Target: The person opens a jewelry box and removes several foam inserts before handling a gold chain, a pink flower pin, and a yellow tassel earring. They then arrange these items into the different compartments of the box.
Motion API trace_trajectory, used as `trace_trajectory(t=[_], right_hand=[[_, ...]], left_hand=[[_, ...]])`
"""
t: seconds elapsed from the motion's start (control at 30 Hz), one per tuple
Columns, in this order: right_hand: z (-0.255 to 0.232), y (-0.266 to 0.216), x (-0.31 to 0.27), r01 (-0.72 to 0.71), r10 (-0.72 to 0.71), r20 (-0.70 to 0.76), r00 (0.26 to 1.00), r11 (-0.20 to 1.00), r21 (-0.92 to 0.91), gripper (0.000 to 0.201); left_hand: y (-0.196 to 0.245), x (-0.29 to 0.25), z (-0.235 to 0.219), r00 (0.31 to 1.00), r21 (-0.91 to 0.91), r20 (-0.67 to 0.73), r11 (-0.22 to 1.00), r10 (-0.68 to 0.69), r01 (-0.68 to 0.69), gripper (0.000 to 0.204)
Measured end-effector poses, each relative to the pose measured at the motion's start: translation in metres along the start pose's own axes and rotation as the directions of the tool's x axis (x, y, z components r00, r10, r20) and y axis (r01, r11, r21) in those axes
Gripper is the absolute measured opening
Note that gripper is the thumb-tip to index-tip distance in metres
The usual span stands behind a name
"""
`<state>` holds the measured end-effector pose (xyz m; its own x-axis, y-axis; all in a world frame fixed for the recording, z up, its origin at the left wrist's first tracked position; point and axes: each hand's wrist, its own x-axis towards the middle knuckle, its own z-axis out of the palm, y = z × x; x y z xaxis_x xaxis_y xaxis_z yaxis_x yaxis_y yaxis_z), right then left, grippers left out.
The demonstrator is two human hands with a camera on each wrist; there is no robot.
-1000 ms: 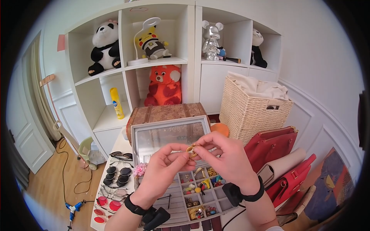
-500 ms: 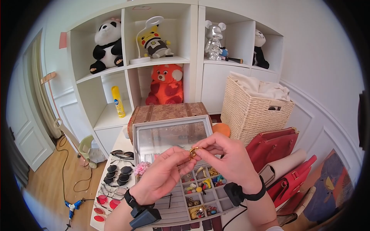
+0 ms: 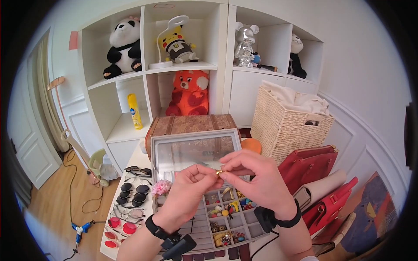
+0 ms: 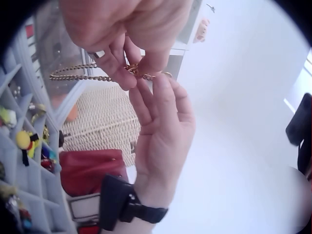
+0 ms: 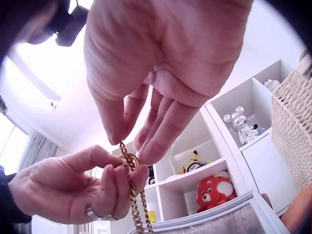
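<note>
A gold chain (image 5: 135, 202) with a round gold ring at its end is held between both hands. In the head view only a small gold piece of it shows at the fingertips. The left hand (image 3: 185, 191), with a silver ring on a finger, pinches the chain, whose loop (image 4: 73, 77) hangs out past its fingers in the left wrist view. Thumb and fingers of the right hand (image 3: 261, 180) pinch the chain's end close beside the left fingertips. Below the hands lies an open jewelry box (image 3: 235, 222), its compartments filled with small trinkets.
The box's clear lid (image 3: 196, 150) stands raised against a brown patterned trunk (image 3: 191, 124). Several pairs of glasses (image 3: 130, 193) and a pink flower (image 3: 161, 187) sit at the left. On the right are a wicker basket (image 3: 285, 130) and red handbags (image 3: 305, 167).
The gold ring, seen as an upright loop between the hands a second ago, now shows as a small flat piece. Both hands stay close together; the head view has shifted slightly.
</note>
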<state>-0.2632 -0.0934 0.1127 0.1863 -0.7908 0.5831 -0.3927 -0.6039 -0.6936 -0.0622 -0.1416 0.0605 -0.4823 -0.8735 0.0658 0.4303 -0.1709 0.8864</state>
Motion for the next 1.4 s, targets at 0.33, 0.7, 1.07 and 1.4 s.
trace_trajectory(t=[0.33,0.7,1.07,1.4], right_hand=[[0.006,-0.012,-0.004,-0.108,0.108,0.003,0.994,0.994,-0.020,0.015],[0.001,0.006,0.001,-0.136,0.135,-0.009,0.991,0.989,-0.055,0.013],[0.002,0.017,0.005,-0.237,0.245,-0.045,0.969,0.963,0.131,0.015],[0.001,0.021,0.005,-0.216,0.217,-0.048,0.975,0.976,0.034,0.016]], left_hand=[[-0.014,-0.003,0.013,0.978,0.164,-0.010,0.965,0.207,-0.202,0.021],[-0.005,-0.007,0.019,0.994,0.485,0.012,0.869,0.104,-0.097,0.021],[-0.020,0.003,0.013,0.988,0.305,0.001,0.941,0.154,-0.147,0.015],[-0.022,0.009,0.008,0.990,0.022,-0.109,0.996,0.087,-0.085,0.017]])
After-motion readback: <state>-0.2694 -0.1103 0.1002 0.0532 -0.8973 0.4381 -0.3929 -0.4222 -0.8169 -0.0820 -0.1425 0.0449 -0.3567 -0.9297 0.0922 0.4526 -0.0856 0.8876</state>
